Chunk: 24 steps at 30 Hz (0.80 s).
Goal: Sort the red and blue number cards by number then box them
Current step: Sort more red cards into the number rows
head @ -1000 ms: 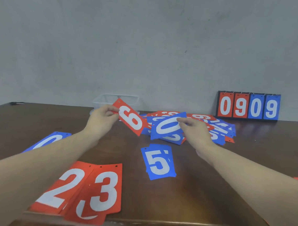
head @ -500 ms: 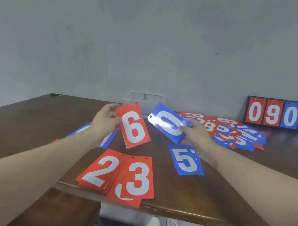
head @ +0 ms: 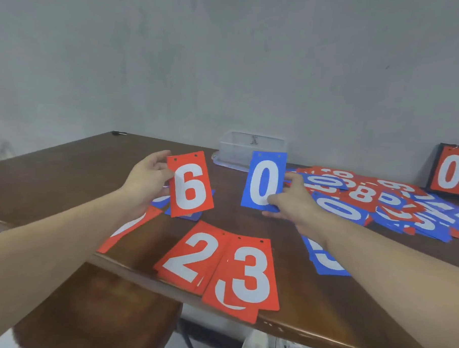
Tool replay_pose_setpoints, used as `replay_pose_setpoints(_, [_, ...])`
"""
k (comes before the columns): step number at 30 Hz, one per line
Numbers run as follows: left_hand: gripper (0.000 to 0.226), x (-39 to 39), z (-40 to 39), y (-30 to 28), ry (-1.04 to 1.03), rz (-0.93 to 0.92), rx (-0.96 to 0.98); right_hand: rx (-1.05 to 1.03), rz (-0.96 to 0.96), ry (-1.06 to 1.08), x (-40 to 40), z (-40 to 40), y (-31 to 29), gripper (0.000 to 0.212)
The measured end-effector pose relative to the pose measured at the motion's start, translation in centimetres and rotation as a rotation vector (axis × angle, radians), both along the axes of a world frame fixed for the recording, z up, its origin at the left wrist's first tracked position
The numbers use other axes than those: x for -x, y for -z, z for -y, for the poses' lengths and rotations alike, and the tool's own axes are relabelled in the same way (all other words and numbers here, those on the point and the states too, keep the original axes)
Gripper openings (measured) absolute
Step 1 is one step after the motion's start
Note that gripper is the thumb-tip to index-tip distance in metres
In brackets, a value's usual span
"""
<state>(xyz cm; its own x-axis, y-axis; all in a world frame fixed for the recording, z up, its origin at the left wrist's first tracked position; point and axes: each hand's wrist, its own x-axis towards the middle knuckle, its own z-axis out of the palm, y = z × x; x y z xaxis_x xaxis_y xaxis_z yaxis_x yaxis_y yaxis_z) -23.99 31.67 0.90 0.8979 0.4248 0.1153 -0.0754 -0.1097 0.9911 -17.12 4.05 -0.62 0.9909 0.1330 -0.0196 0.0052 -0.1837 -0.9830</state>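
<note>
Head view: my left hand (head: 146, 179) pinches the red 6 card (head: 190, 184) upright; my right hand (head: 294, 203) grips the blue 0 card (head: 264, 182), both above the desk (head: 65, 172). I judge each should go flat onto its own number spot, apart from the red 2 card (head: 190, 256) and red 3 card (head: 247, 274) at the near edge. Unsorted pile (head: 379, 204) right; clear box (head: 250, 151) behind, against a grey wall (head: 228, 55).

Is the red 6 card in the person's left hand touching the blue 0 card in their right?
Apart. The head view shows bare brown table between the red 6 card and the blue 0 card.
</note>
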Motion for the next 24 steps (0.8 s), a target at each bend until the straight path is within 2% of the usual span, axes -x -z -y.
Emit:
replay_pose_setpoints(1, [0.055,0.1,-0.7,0.2,-0.012,-0.004,0.012,0.011,-0.015,-0.029,-0.2,-1.0,0.0,0.048])
replay_pose_setpoints(5, [0.054,0.7,-2.9,0.7,-0.054,-0.034,0.021,0.113,-0.023,-0.078,-1.4,-5.5,0.2,0.01])
replay_pose_setpoints(8, [0.053,1.1,-4.4,1.0,-0.088,-0.047,0.009,0.176,0.023,-0.118,-2.0,-9.0,0.1,0.013])
replay_pose_setpoints(12, [0.052,1.7,-6.2,1.1,-0.123,-0.049,0.025,0.143,-0.026,-0.189,-3.6,-13.1,0.3,0.009])
replay_pose_setpoints(18, [0.05,2.5,-8.2,1.4,-0.137,-0.059,0.02,0.134,-0.146,-0.273,-4.8,-18.2,0.4,0.017])
replay_pose_setpoints(21, [0.051,2.7,-8.8,1.6,-0.141,-0.072,-0.002,0.249,-0.133,-0.277,-5.3,-20.3,1.0,0.021])
replay_pose_setpoints(24, [0.051,2.7,-9.0,1.9,-0.156,-0.097,-0.03,0.464,-0.02,-0.305,-5.5,-21.2,1.6,0.053])
